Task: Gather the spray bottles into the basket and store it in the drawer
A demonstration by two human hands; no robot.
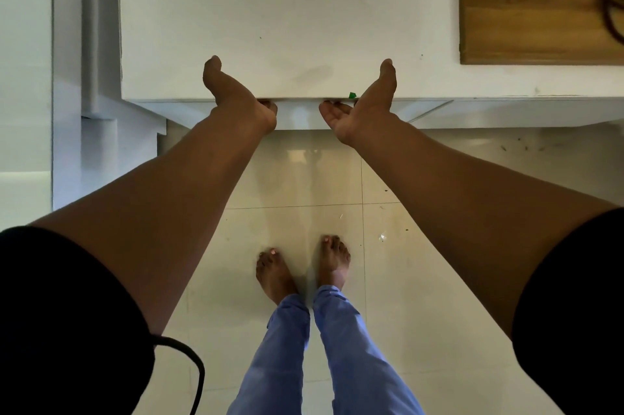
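Both hands grip the drawer front (297, 112) just under the white bench (270, 26) edge: left hand (241, 100) and right hand (363, 104) set apart, thumbs up on the bench top, fingers hooked beneath. No basket or spray bottles show; only a green speck (352, 95) sits at the edge. This looks like the drawer step; whether it wants pushing or pulling, I cannot tell.

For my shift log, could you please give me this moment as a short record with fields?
left hand: at the counter's front edge, thumb up on top, fingers tucked beneath
right hand: same edge, palm up, thumb on top, fingers under
counter: white, bare where the hands are
drawer: white front just below the counter edge
wooden board: far right on the counter
spray bottles, basket: none in view
floor: pale tiles, bare feet
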